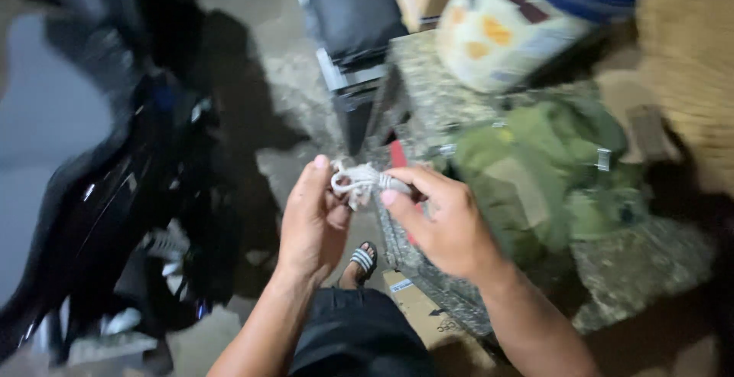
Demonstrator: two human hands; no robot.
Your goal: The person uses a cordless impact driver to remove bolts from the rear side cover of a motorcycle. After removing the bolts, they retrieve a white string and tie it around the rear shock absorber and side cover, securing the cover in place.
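A small bundle of white cord [359, 181] is held up between both hands in the middle of the head view. My left hand [312, 220] pinches its left end with thumb and fingers. My right hand [442, 216] grips the right end, fingers curled over it. The cord looks looped or knotted; the blur hides its detail. Something red [398, 155] shows just behind the right hand.
A black motorbike [115, 193] stands at the left. An olive green backpack [550, 170] lies on a speckled stone ledge [642, 270] to the right. A patterned container [505, 25] and a dark seat [348, 17] stand behind. My sandalled foot [364, 261] rests on concrete.
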